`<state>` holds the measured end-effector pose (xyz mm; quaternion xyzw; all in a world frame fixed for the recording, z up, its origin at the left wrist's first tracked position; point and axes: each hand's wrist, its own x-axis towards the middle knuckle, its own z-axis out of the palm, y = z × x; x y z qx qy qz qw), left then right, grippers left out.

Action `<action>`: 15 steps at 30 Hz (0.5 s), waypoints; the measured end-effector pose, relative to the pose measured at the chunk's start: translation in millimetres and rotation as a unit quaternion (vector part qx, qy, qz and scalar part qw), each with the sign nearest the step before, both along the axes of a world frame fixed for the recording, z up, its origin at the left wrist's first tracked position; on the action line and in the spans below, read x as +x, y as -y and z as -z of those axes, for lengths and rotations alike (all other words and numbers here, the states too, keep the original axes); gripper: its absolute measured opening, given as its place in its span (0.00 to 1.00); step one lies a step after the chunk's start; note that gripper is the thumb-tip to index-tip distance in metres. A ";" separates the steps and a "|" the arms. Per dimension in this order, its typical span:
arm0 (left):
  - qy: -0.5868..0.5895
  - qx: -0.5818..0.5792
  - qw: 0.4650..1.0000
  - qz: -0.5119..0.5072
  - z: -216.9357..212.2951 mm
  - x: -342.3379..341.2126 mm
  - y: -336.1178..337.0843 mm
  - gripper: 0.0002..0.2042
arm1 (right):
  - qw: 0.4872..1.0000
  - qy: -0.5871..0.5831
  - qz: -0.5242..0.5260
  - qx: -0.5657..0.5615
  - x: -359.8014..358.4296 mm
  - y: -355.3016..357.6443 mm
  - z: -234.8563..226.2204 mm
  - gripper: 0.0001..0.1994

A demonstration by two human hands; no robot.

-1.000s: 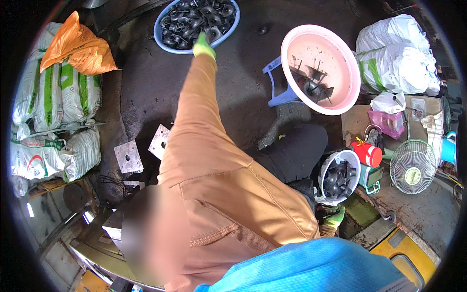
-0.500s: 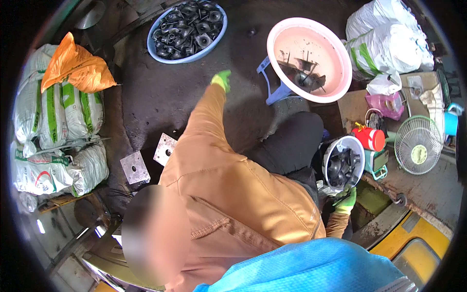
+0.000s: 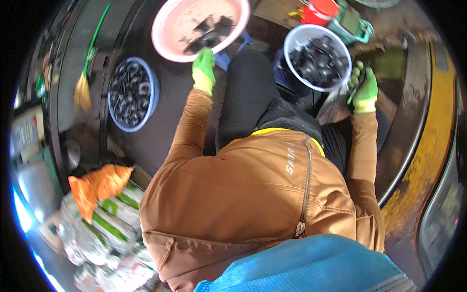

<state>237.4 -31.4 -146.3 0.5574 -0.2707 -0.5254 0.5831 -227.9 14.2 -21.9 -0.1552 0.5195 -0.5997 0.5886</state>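
My left hand [image 3: 203,70], in a green and yellow glove, is at the near rim of the pink basin [image 3: 163,36]. Black moulded parts [image 3: 210,41] lie in that basin, just beyond the fingertips. Blur hides how the left fingers are set. My right hand [image 3: 366,91], gloved the same way, is closed around a slim dark object [image 3: 360,82] whose kind I cannot make out. It is beside a white bucket [image 3: 344,80] full of black parts [image 3: 318,61].
Further left stands a blue basin [image 3: 154,92] heaped with black parts. White sacks [image 3: 116,228] and an orange bag [image 3: 99,187] are at the lower left. A broom [image 3: 83,92] leans behind. A red container [image 3: 321,10] and a green scale-like device [image 3: 350,24] stand beyond the bucket.
The view has swung right. My left hand has gone from stretched out over the floor to the pink basin's rim. The black piece on the floor beyond it no longer shows. My right hand remains beside the bucket.
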 end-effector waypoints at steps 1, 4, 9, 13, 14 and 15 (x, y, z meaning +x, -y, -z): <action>0.091 -0.097 0.991 0.006 -17.2 -24.8 18.3 0.13 | 1.000 0.024 0.009 -0.010 -6.4 -2.8 -1.9 0.15; 0.037 -0.127 0.949 0.287 -54.4 -99.6 59.6 0.17 | 0.997 0.024 0.046 -0.056 -20.3 -8.9 -2.7 0.12; 0.521 -0.078 0.718 0.455 -36.2 -233.5 85.8 0.24 | 0.993 0.055 0.035 -0.097 -30.6 -17.4 5.4 0.16; 0.623 -0.018 0.608 0.492 -22.5 -269.9 94.0 0.20 | 0.993 0.066 0.030 -0.090 -28.3 -17.9 5.6 0.14; 0.615 -0.022 0.626 0.479 -26.5 -268.8 93.5 0.19 | 0.994 0.070 0.031 -0.081 -25.7 -17.2 4.3 0.13; 0.604 -0.075 0.669 0.426 -33.0 -264.3 89.5 0.16 | 0.995 0.064 0.036 -0.069 -21.3 -17.1 2.9 0.12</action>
